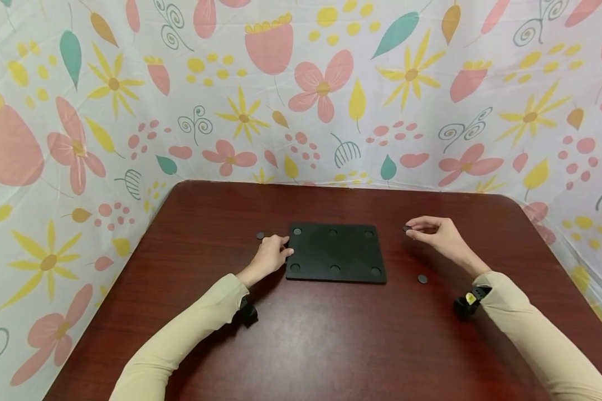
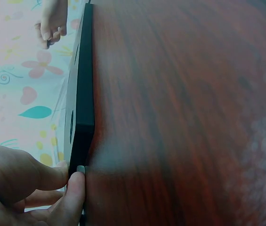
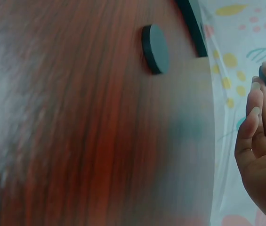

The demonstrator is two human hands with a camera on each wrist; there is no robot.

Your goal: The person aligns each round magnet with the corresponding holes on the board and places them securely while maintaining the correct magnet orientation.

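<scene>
A flat black board (image 1: 335, 253) with round recesses lies on the table; a disc (image 1: 297, 231) sits in its far left recess. My left hand (image 1: 270, 255) grips the board's left edge, with the fingertips right at the edge in the left wrist view. A small black disc (image 1: 260, 235) lies just beyond that hand. My right hand (image 1: 438, 236) is raised to the right of the board and pinches another black disc (image 1: 407, 228) between thumb and fingertips. Nearer to me, below the right hand, one more black disc (image 1: 422, 279) lies flat, seen large in the right wrist view.
All of this is on a dark red-brown wooden table (image 1: 301, 340) with rounded far corners. A white curtain (image 1: 321, 139) with flower and leaf prints hangs behind it and along its sides. Each wrist wears a black camera (image 1: 465, 306) on a strap.
</scene>
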